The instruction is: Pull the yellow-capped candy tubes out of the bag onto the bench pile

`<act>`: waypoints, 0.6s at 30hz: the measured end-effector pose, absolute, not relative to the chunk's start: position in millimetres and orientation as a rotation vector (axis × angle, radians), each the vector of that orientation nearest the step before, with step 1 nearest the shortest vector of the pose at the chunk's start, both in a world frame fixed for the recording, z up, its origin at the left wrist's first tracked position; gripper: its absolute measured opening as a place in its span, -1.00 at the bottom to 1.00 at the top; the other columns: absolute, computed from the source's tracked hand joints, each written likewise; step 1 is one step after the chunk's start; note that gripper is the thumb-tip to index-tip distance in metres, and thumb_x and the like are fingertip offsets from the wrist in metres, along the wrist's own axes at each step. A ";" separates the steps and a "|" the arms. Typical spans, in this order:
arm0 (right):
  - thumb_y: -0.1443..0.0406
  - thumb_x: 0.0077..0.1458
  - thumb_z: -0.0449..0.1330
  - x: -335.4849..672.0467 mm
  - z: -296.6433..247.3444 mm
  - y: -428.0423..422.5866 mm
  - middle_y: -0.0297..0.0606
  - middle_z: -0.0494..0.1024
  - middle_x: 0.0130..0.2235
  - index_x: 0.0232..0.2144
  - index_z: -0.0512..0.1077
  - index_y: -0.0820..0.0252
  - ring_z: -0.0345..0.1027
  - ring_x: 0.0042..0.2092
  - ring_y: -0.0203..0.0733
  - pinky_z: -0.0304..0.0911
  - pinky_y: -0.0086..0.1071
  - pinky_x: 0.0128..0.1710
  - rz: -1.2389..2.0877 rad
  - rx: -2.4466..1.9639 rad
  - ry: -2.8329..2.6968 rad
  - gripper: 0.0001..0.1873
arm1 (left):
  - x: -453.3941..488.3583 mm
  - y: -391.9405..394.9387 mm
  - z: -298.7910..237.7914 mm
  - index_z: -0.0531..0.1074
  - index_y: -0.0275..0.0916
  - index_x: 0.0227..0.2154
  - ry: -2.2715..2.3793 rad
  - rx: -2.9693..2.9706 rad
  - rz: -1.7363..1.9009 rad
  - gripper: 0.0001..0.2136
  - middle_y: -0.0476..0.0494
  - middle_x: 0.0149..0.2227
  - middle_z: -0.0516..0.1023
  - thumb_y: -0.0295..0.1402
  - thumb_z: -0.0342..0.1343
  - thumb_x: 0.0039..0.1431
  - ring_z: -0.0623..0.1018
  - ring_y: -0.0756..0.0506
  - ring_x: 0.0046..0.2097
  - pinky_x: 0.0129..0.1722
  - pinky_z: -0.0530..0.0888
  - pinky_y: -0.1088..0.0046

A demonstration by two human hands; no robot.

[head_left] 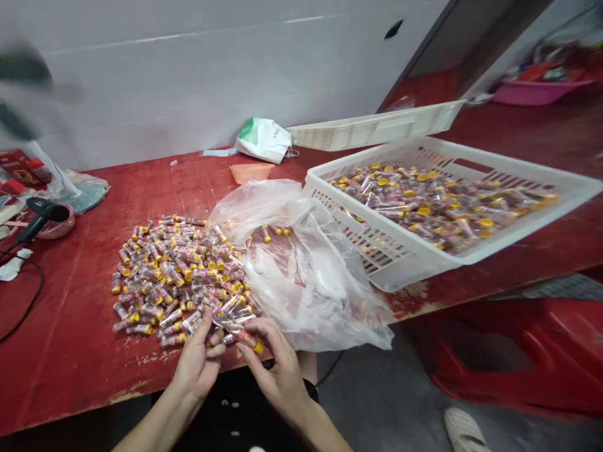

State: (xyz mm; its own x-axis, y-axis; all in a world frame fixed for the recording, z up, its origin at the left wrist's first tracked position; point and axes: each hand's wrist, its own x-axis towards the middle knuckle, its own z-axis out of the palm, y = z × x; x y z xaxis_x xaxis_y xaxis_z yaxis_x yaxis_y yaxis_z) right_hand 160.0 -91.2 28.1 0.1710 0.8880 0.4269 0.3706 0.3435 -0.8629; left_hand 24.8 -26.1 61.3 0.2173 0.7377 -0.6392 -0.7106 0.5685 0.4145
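Note:
A small clear tube with a yellow cap point(247, 338) is pinched between the thumb and fingers of my right hand point(279, 364), its capped end toward me. Close beside it, my left hand point(200, 359) has its thumb raised and its fingers curled in; what they hold, if anything, I cannot make out. Both hands are at the table's front edge, over the near side of a wide pile of similar yellow-capped tubes point(174, 270). A crumpled clear plastic bag point(325, 282) lies right of the pile, with a few tubes showing through it.
On the right of the red table point(80, 301) stands a white slatted crate point(391, 251) holding many more tubes. Behind are another pale crate point(377, 129), a white-green packet point(264, 139) and an orange tray point(252, 172). A black corded tool point(44, 216) lies left. A red stool point(513, 358) stands below right.

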 end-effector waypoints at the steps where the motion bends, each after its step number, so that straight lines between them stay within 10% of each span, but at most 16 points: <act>1: 0.44 0.19 0.18 160.2 28.7 -90.1 -0.18 0.47 -0.15 -0.05 0.36 0.13 0.43 -0.09 -0.17 0.40 -0.33 -0.07 0.478 -1.236 -1.447 -0.72 | 25.0 -27.1 61.8 0.29 -0.30 -0.42 0.904 0.044 0.992 -0.53 0.15 -0.50 0.20 -0.45 0.51 -0.29 0.18 0.21 -0.59 -0.75 0.06 0.77; 7: 0.52 0.16 0.19 167.9 37.5 -91.5 -0.14 0.48 -0.15 0.04 0.44 0.11 0.46 -0.19 -0.21 0.43 -0.40 -0.21 0.218 -1.277 -1.643 -0.58 | 25.5 -33.8 59.4 0.33 -0.31 -0.37 0.974 0.178 0.995 -0.56 0.15 -0.47 0.22 -0.34 0.49 -0.22 0.17 0.24 -0.60 -0.74 0.04 0.77; 18: 0.26 0.18 0.26 158.4 20.5 -96.3 -0.23 0.55 -0.20 -0.11 0.46 0.11 0.49 -0.29 -0.27 0.42 -0.50 -0.36 0.952 -1.134 -0.883 -0.79 | 24.2 -32.3 54.5 0.33 -0.28 -0.35 1.028 0.131 1.058 -0.50 0.14 -0.46 0.26 -0.33 0.52 -0.31 0.23 0.23 -0.59 -0.74 0.06 0.77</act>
State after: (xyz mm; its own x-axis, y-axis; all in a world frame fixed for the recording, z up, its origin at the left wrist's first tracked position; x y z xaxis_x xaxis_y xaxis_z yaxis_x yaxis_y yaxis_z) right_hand 158.4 -96.3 20.5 0.3462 0.9341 0.0871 -0.1576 0.1494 -0.9761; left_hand 24.2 -32.3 54.5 0.0969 0.7671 -0.6341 -0.6554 0.5287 0.5394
